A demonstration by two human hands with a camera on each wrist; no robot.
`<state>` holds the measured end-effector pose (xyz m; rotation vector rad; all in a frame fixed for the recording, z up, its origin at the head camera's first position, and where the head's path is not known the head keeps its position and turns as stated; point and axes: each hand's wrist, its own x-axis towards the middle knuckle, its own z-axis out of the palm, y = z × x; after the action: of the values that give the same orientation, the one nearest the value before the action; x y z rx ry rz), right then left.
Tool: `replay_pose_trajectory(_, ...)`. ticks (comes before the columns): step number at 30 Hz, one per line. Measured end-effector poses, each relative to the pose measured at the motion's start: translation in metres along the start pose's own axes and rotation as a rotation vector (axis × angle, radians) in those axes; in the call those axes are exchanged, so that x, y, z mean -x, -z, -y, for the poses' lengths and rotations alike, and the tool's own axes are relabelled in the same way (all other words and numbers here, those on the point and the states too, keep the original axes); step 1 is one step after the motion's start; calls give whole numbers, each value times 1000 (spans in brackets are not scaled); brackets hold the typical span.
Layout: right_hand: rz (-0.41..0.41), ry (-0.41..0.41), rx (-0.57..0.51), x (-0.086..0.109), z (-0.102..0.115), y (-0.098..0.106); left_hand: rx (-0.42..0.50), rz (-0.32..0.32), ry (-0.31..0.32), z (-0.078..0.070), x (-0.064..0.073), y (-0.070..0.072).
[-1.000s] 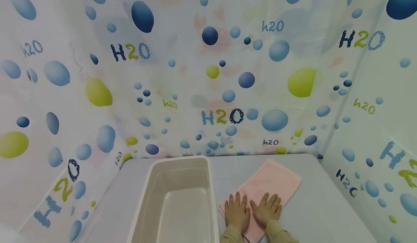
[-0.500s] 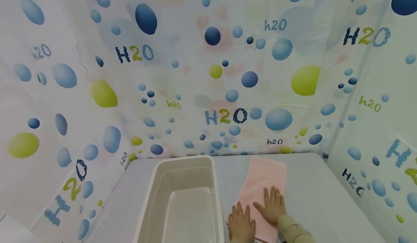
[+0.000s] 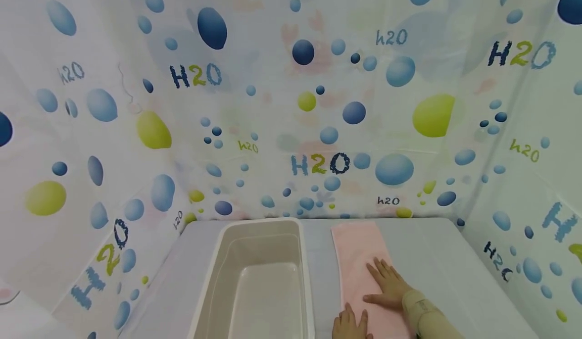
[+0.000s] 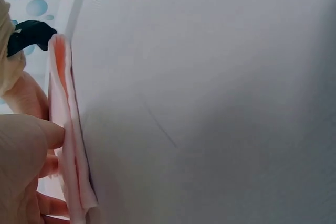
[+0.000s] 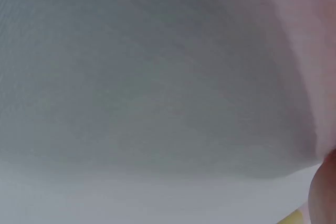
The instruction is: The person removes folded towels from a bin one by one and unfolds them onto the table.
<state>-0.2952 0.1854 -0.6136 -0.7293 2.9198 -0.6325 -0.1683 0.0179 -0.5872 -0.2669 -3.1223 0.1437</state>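
A pink towel, folded into a long strip, lies flat to the right of the basin in the head view, its far end leaning slightly left. My right hand rests spread on the towel's middle, with the palm down. Nearer to me, my left hand lies on the towel's near part, cut off by the frame's lower edge. In the left wrist view, the left hand's thumb and fingers touch the towel, whose edge shows stacked layers. Only a fingertip beside the towel shows in the right wrist view.
A deep beige plastic basin stands left of the towel on the grey-white table. Behind the table and along both sides hangs a curtain printed with bubbles. Something white is partly visible at the lower left.
The towel has turned on the table, its far end swinging from right to left. My left hand has drawn back toward the near edge. Both hands stay on the towel.
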Motion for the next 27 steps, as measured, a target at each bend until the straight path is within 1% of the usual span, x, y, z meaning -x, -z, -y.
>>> replay_pose_trajectory(2, 18, -12, -5, -1, 4, 5, 8, -19, -9, 1, -1, -1)
replay_pose_trajectory(4, 32, -36, -38, -3, 11, 11, 36, -64, -26, 5, -3, -5)
replay_pose_trajectory(7, 37, -111, -41, -9, 24, 15, 91, -165, -47, 13, -4, -13)
replay_pose_trajectory(8, 25, -136, -25, -11, 28, 15, 106, -206, -44, 16, -4, -16)
replay_pose_trajectory(10, -17, -171, -1, -16, 37, 14, 149, -259, -20, 21, -3, -21)
replay_pose_trajectory(11, -43, -184, 22, -19, 41, 12, 165, -279, -5, 22, -2, -24)
replay_pose_trajectory(12, -66, -189, 39, -21, 44, 10, 188, -285, 12, 24, -2, -24)
replay_pose_trajectory(14, -107, -174, 50, -26, 51, 7, 217, -283, 40, 26, 0, -26)
replay_pose_trajectory(16, -139, -127, 36, -34, 58, 3, 236, -266, 59, 28, 1, -27)
replay_pose_trajectory(18, -156, -74, -2, -41, 63, -2, 230, -258, 63, 30, 2, -29)
replay_pose_trajectory(19, -178, -32, -12, -45, 64, -5, 221, -264, 61, 30, 3, -30)
replay_pose_trajectory(21, -218, 40, -43, -53, 68, -10, 201, -299, 48, 31, 4, -33)
replay_pose_trajectory(22, -251, 88, -15, -57, 65, -17, 188, -314, 43, 31, 5, -35)
replay_pose_trajectory(23, -265, 113, -14, -61, 66, -19, 179, -328, 39, 32, 5, -36)
replay_pose_trajectory(25, -270, 129, 4, -65, 70, -22, 150, -350, 35, 32, 5, -38)
replay_pose_trajectory(27, -233, 85, 5, -68, 77, -22, 142, -350, 35, 33, 4, -39)
